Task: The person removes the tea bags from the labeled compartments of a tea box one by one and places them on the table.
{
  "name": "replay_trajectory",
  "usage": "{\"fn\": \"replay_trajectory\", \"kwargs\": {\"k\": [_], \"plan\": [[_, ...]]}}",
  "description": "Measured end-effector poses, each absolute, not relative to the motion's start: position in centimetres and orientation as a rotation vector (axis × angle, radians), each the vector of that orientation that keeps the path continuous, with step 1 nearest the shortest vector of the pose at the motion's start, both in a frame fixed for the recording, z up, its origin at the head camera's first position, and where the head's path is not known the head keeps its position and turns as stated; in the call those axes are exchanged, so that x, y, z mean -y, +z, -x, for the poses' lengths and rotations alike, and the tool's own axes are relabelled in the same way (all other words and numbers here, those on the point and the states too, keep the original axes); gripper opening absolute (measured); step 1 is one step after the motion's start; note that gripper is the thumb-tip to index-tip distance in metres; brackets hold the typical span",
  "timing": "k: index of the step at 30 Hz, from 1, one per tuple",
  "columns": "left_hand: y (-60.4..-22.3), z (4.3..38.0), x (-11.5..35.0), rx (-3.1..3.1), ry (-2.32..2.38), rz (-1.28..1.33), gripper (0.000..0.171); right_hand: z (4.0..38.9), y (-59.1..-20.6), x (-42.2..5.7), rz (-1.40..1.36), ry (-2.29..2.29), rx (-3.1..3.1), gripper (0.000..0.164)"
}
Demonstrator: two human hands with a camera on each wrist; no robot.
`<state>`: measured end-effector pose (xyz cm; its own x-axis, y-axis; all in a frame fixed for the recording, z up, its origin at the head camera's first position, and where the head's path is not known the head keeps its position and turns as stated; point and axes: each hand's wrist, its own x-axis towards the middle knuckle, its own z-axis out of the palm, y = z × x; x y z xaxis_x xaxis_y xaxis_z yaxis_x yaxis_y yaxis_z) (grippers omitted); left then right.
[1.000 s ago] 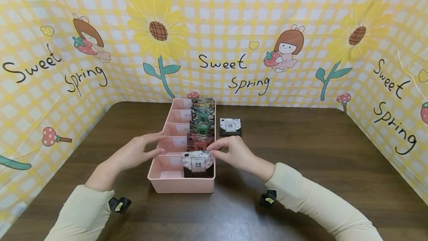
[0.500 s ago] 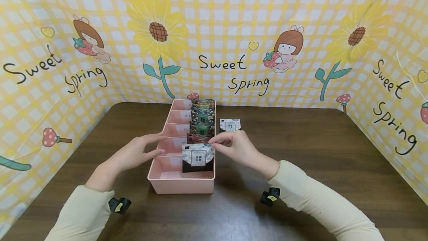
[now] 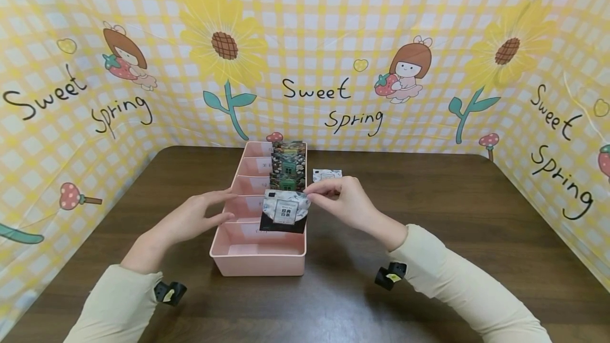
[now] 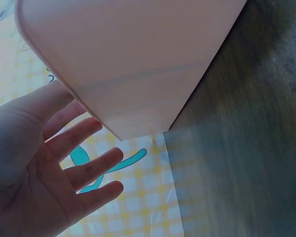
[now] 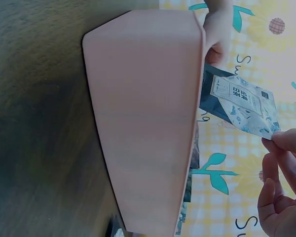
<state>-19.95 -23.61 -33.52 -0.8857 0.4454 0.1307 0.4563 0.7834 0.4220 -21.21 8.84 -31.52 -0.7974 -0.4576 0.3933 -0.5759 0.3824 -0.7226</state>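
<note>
My right hand (image 3: 345, 202) pinches the upper right corner of a white-and-black tea sachet (image 3: 285, 210), raised above the front part of a pink divided box (image 3: 257, 264). In the right wrist view, thumb and forefinger meet at the corner of this sachet (image 5: 244, 103), which hangs above the rim. My left hand (image 3: 190, 218) rests at the box's left rim, its fingers loosely spread; the left wrist view shows the hand (image 4: 54, 163) beside the outer wall (image 4: 133, 54). Dark patterned sachets with green labels (image 3: 288, 168) stand in the rear compartments. The held sachet hides whatever is behind it.
Another white-and-black sachet (image 3: 327, 174) lies on the brown table (image 3: 405, 184) right of the box, partly covered by my right hand. A yellow checked cloth (image 3: 305, 41) hangs along the table's back and sides.
My right hand has lifted the white tea sachet up out of the front compartment and a little toward the back. The left hand has stayed in place at the rim.
</note>
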Motion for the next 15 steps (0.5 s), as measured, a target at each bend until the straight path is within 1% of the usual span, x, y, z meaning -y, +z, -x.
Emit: {"fn": "replay_trajectory", "kwargs": {"k": [15], "plan": [[-33.4,19.9,23.6,2.954,-0.708,0.735,0.047,21.0,-30.3,-9.9,-0.863,1.383,2.485,0.012]]}}
